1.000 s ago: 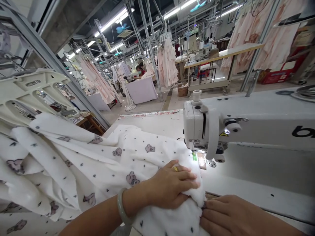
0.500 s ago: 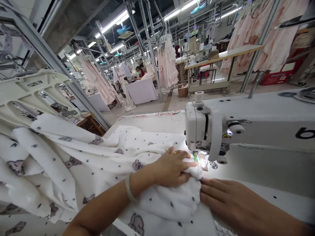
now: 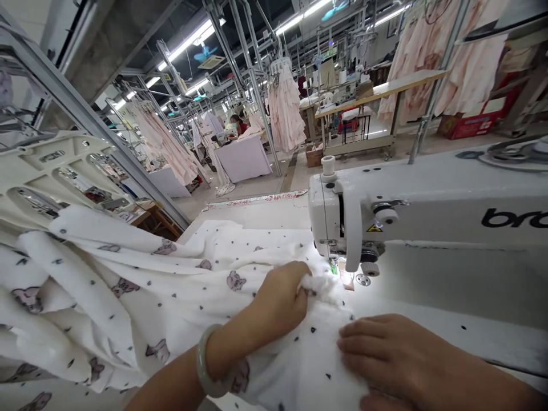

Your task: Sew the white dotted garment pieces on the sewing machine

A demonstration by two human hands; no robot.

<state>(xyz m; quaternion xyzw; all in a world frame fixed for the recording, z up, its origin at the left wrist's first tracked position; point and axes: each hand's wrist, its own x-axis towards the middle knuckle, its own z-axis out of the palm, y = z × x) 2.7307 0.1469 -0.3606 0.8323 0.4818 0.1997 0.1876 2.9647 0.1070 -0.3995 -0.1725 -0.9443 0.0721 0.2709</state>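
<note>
A large white printed fleece fabric (image 3: 171, 308), with elephant-like figures and small dark marks, covers the table left of the sewing machine (image 3: 419, 211). My left hand (image 3: 285, 297), a pale bangle on its wrist, pinches a gathered edge of this fabric just in front of the needle area. The green-marked presser foot (image 3: 333, 266) is lit by the machine's lamp, close beyond the pinched edge. Flat on the fabric's right side rests my right hand (image 3: 394, 354), fingers stretched out and palm down.
A cream plastic rack (image 3: 55, 165) at the left bears part of the fabric. Beyond the table edge, pink garments (image 3: 285, 108) hang from rails. A person (image 3: 237, 124) sits at another machine in the background. A wooden-edged table (image 3: 381, 94) stands at the back right.
My left hand has gone from lying spread on the fabric beside the presser foot to pinching its edge, a little nearer me. My right hand has shifted slightly toward me. The view has turned slightly.
</note>
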